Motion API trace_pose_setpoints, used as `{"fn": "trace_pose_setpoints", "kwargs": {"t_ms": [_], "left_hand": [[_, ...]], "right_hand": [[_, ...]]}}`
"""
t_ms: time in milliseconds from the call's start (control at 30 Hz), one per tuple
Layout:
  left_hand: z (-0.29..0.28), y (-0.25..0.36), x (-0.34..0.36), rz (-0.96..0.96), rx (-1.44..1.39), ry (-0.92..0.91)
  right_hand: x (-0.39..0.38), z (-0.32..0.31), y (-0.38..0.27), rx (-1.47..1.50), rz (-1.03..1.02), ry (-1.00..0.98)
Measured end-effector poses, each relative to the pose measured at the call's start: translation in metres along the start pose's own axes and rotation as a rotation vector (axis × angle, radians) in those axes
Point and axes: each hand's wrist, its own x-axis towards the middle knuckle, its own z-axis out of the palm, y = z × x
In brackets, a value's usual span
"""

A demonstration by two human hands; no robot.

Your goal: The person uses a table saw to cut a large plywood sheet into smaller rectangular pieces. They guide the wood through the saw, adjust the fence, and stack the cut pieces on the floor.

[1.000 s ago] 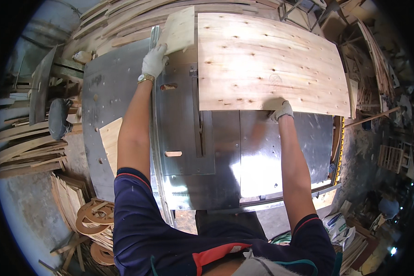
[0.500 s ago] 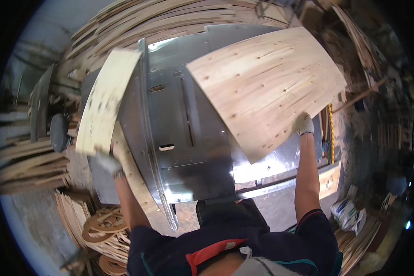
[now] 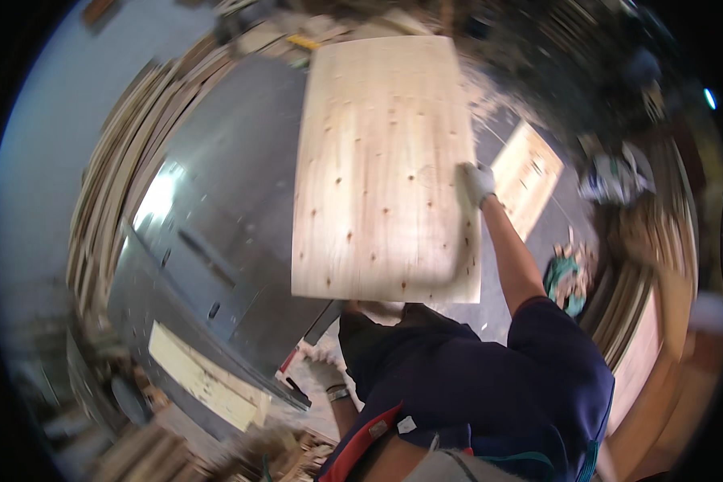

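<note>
Big wood board has swung round since half a sec ago, from slantwise over the R part of the metal table to lengthwise, right in front of the person; the view has turned too. Narrow wood strip, in the L hand then, now lies on the table's near L part.

R hand, in a white glove, is clamped on the board's R edge, approx. midway along. Board is pale w/ dark knots, its near end just before the person's dark clothes. It hides part of the table; can't tell if it touches the top.

L hand, also gloved, w/ a watch at the wrist, is low down near the table's near corner, apart from both strip & board. It's blurred, so can't tell if its fingers are together or apart.

Table has a dark slot & small oval holes btwn strip & board. Long planks are piled past its far L side. Over on the R: another knotty board low beyond the R hand, a white sack, a green bundle on the floor, & a stack of sheets. Rim of the view is blurry.
</note>
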Motion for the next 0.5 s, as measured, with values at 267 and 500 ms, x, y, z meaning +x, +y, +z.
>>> {"fn": "trace_pose_setpoints", "kwargs": {"t_ms": [267,500], "left_hand": [[0.017,-0.176,0.080,-0.320,0.453,1.062],[-0.014,-0.256,0.076,-0.549,0.718,1.090]], "right_hand": [[-0.098,-0.180,0.024,-0.254,-0.094,0.309],[-0.144,-0.300,0.112,-0.138,-0.130,0.525]]}}
